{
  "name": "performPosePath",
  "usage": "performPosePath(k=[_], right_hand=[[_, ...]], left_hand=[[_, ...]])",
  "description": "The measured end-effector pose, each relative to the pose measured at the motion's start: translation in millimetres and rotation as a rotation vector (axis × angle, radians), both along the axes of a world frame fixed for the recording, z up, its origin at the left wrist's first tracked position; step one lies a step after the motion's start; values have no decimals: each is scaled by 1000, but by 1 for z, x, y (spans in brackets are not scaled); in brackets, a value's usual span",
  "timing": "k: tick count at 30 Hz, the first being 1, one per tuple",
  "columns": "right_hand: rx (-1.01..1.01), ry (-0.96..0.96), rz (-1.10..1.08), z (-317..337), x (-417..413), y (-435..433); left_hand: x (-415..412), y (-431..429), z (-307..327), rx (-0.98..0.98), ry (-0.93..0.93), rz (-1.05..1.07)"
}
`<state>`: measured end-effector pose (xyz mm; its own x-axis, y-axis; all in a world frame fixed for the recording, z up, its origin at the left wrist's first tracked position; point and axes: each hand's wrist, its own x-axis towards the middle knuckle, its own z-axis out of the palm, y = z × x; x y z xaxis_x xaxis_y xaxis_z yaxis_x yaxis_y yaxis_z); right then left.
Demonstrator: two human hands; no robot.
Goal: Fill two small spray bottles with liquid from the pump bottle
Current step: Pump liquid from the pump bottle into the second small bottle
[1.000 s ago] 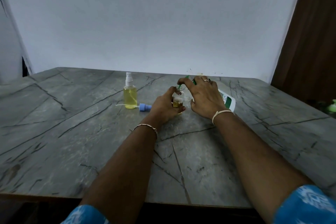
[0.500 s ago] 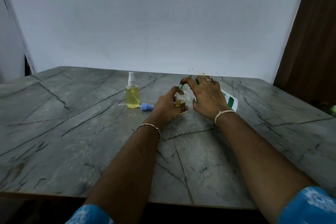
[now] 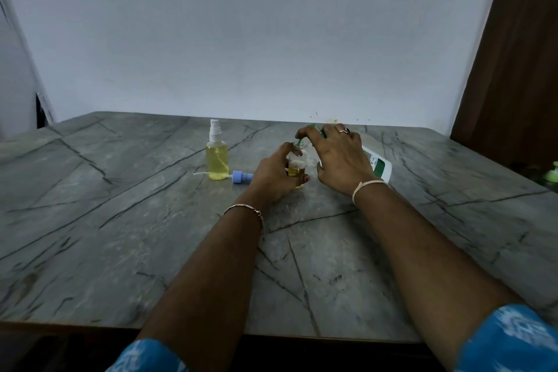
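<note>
Left grip (image 3: 276, 174) clasps open small bottle (image 3: 296, 164), part-full yellow; right grip (image 3: 338, 154) pinches green nozzle (image 3: 299, 142); capped bottle (image 3: 217, 157) full

We see a grey marble-patterned tabletop (image 3: 126, 220) crossed by dark veins. On it stands a capped spray bottle (image 3: 217, 154) filled with yellow liquid. Just beside it lies a blue spray cap (image 3: 241, 176) on its side, its white tube pointing left. An open small bottle (image 3: 297, 164), partly filled, stands upright to the right, and a white pump bottle (image 3: 377, 164) sits beyond it.
</note>
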<state>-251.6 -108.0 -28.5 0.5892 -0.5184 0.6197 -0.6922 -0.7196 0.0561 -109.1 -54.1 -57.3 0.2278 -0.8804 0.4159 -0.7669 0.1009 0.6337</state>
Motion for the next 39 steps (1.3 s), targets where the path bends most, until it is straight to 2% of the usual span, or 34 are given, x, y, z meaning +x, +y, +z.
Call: performPosePath(k=[9, 17, 39], right_hand=[[-36, 80, -42, -1, -6, -1], [-42, 16, -25, -2, 2, -2], [-50, 68, -35, -3, -5, -4]], left_hand=[[1, -2, -2, 0, 1, 10], [2, -2, -2, -10, 3, 5], [4, -4, -4, -20, 12, -4]])
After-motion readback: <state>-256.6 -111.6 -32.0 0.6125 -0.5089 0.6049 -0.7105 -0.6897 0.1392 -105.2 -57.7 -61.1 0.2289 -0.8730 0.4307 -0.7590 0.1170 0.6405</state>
